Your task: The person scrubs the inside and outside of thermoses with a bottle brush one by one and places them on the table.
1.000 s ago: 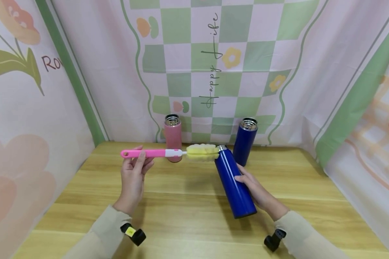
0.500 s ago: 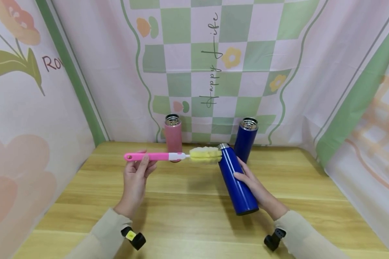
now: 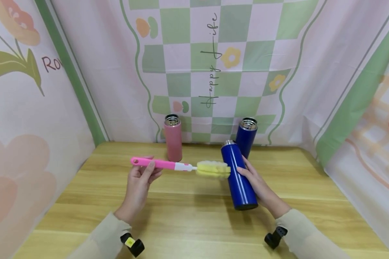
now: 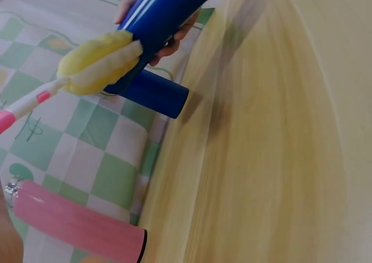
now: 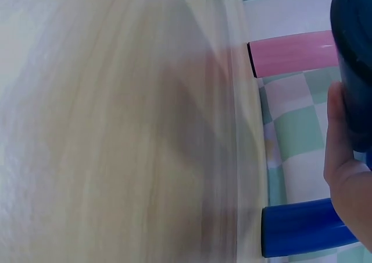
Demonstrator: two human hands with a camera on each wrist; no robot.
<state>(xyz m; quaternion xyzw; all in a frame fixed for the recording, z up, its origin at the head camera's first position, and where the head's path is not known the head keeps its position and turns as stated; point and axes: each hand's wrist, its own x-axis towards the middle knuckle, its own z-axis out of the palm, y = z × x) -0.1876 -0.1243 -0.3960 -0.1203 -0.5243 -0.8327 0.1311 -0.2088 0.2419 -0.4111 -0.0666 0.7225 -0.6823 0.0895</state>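
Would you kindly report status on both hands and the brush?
Left hand holds pink-handled brush. Right hand grips tilted blue bottle. Brush head outside bottle's mouth; nothing visibly blocking.

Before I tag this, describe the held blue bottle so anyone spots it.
Find the wooden table; at its back stand a pink bottle and a rear blue bottle. In front, the right hand grips the held blue bottle. Unlike those two, it is tilted, off the table.
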